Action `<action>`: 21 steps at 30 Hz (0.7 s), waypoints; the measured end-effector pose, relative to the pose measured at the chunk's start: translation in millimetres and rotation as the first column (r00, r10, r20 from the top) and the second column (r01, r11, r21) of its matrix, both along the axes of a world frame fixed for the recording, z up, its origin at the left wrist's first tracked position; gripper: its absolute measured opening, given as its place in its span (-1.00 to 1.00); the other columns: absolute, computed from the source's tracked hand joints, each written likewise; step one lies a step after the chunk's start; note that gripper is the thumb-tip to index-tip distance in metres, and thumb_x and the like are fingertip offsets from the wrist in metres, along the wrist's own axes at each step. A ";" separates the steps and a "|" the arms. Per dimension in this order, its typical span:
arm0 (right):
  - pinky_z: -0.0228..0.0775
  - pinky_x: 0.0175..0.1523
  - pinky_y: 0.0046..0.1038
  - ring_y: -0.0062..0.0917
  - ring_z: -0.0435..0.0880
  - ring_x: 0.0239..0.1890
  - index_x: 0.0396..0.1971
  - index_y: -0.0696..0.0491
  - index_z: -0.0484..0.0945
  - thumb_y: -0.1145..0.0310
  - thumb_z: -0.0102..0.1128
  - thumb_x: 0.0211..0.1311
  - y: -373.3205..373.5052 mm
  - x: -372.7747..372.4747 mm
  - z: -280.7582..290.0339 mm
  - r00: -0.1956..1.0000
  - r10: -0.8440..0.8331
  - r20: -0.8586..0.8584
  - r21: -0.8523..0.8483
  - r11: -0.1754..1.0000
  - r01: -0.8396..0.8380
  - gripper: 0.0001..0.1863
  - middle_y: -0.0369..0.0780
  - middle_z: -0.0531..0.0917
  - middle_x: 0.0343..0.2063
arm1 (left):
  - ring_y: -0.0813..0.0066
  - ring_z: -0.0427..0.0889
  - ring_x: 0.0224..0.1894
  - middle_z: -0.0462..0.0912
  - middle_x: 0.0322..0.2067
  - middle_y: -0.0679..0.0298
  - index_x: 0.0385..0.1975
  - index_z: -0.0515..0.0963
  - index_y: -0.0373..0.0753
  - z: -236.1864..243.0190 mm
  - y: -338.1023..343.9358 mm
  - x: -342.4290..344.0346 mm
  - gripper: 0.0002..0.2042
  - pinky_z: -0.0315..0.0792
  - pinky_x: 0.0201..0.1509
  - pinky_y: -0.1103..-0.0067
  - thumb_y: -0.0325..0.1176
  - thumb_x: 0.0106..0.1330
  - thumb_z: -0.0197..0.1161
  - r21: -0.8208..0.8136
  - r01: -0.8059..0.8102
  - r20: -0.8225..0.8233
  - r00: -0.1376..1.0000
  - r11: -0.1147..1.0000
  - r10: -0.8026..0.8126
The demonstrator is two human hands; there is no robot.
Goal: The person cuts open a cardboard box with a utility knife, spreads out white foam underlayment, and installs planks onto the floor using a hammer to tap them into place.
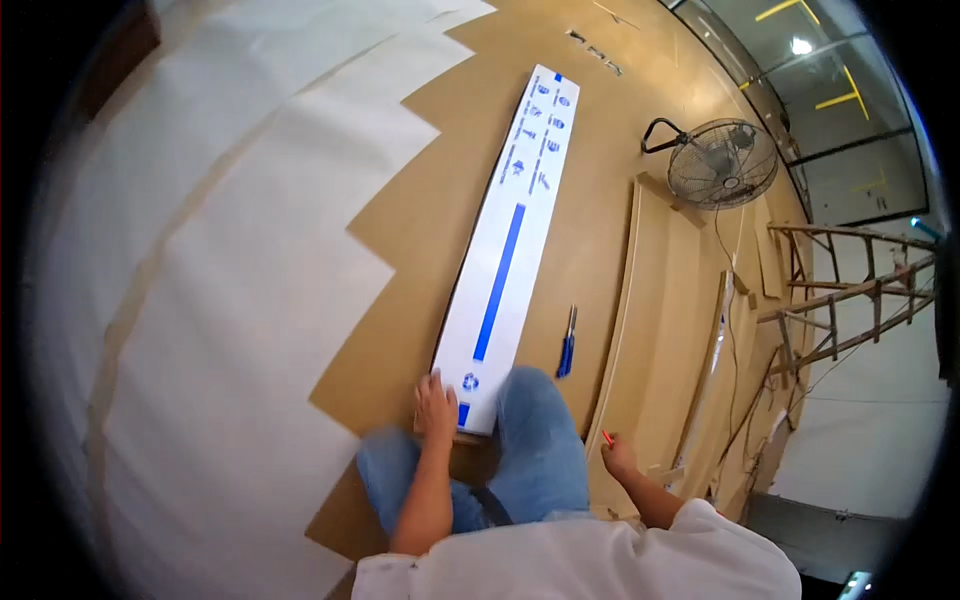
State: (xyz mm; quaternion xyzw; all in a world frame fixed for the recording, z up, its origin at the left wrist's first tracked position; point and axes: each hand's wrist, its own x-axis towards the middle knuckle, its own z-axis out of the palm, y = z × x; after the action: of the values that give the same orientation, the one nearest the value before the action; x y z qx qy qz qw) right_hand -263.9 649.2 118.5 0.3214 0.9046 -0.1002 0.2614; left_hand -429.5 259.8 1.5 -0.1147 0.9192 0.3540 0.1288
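A long white carton point(512, 240) with blue printing and a blue stripe lies lengthwise on the brown floor covering, its near end between my bent knees. My left hand point(436, 408) rests on the carton's near left edge, fingers stretched out and lying against it. Off to the right, my right hand point(620, 456) is closed around a small red object point(607, 438); only its bright tip shows, so its kind is unclear. A blue-handled tool point(567, 345) with a slim metal end, possibly scissors, lies right of the carton.
White sheeting point(230, 300) with a zigzag edge covers the left side. Long flattened cardboard point(640, 300) lies on the right. Beyond it are a black floor fan point(722, 164) with a trailing cord, and a wooden stepladder point(850, 290). Glass panels point(850, 130) stand at the far right.
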 end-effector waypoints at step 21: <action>0.51 -0.11 -0.35 -0.34 0.72 -0.28 -0.12 0.14 0.58 0.23 0.05 0.37 -67.5 262.5 68.3 0.998 -0.003 -0.056 -0.214 0.977 -0.009 -0.70 -0.13 0.74 -0.39 | 0.19 -0.01 0.51 0.02 0.48 0.11 0.47 0.04 -0.23 -1.5 -73.7 19.4 -0.09 -0.06 0.54 0.36 0.37 0.31 -0.05 -0.042 0.097 0.369 0.926 0.994 -0.075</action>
State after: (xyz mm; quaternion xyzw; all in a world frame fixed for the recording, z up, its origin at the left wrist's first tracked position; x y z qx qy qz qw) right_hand -1.4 581.7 186.8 0.2870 0.8960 -0.2057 0.2694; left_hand -410.0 186.1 0.0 -0.1422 0.8933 0.2927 0.3102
